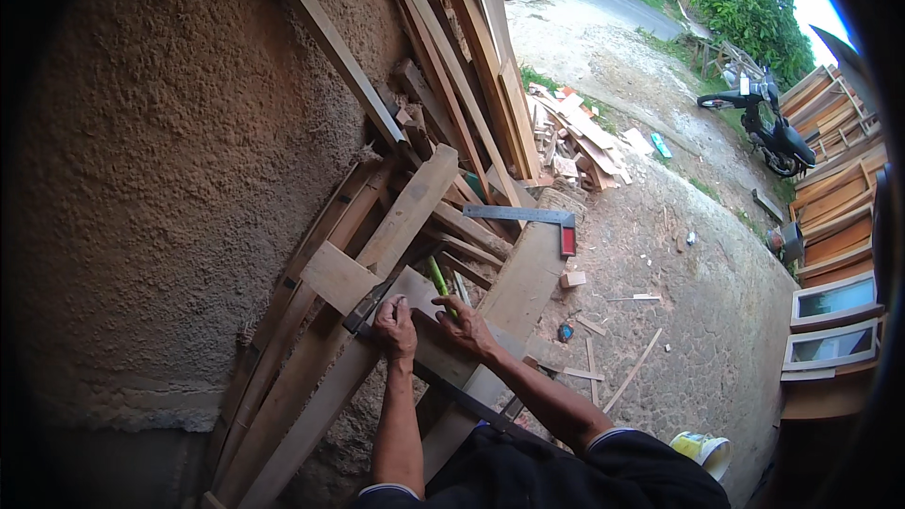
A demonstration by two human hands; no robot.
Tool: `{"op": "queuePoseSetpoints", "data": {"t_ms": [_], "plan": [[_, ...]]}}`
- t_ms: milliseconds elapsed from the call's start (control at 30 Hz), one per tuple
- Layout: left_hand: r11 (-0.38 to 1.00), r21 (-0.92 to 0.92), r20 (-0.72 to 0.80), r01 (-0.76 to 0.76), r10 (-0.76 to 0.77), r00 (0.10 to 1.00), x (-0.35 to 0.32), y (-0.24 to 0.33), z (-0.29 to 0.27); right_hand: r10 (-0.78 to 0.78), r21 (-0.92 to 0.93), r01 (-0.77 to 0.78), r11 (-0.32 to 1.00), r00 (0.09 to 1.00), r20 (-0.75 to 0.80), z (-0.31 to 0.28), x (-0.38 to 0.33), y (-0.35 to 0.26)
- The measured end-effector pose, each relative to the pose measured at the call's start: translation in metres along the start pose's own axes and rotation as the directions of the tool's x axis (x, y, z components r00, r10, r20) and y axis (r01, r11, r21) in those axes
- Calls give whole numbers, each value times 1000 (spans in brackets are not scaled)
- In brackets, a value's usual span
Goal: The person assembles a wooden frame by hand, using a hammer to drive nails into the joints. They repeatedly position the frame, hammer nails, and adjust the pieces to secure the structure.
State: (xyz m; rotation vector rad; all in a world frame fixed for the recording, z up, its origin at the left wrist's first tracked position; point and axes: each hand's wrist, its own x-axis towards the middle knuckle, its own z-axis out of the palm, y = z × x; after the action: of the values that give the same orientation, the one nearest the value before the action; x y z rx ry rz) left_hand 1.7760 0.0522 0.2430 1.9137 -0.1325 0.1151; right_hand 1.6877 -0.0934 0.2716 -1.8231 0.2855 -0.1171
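My left hand (396, 328), its fingers curled closed, presses on a short wooden board (413, 288); anything pinched in it is hidden. Beside it on the right, my right hand (464, 328) grips a slim yellow-green stick-shaped tool (438, 275), which points up and away over the board. What kind of tool it is I cannot tell. A long dark metal bar (464, 399), perhaps of a clamp, runs slantwise under my wrists. Farther off, a try square (518, 215) with a metal blade and red-marked handle lies on a wide plank (524, 275).
Long planks (325, 42) lean along the rough wall (170, 151) at left. A thick crossed timber (407, 212) stands close beyond my hands. Scrap wood (580, 137) is heaped farther off. On the ground are a blue tape measure (566, 332) and a bucket (702, 450); a motorcycle (768, 127) stands at right.
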Motion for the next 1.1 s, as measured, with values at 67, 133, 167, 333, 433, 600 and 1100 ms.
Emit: {"op": "queuePoseSetpoints", "data": {"t_ms": [67,133,167,333,433,600,1100], "plan": [[992,118,-30,-32,36,999,2,1,0,5,11,-5,1000,998,-60,-9,-16,-3],[956,281,-47,-86,103,994,5,3,0,37,-45,-42,998,994,-103,-19,-29,-8],[959,276,-30,-63,74,997,6,3,1,153,-4,-153,988,987,-55,-27,-37,-10],[946,310,7,-93,96,995,7,1,3,236,-16,-239,971,967,-96,-45,-62,-16],[939,331,50,-93,81,995,5,1,2,217,-45,-223,974,969,-117,-51,-71,-14],[900,388,127,-199,161,979,2,2,1,77,-67,-85,994,990,-116,-56,-77,-13],[883,407,96,-236,216,972,-1,0,3,-88,-197,86,977,996,0,-54,-70,-17]]}}
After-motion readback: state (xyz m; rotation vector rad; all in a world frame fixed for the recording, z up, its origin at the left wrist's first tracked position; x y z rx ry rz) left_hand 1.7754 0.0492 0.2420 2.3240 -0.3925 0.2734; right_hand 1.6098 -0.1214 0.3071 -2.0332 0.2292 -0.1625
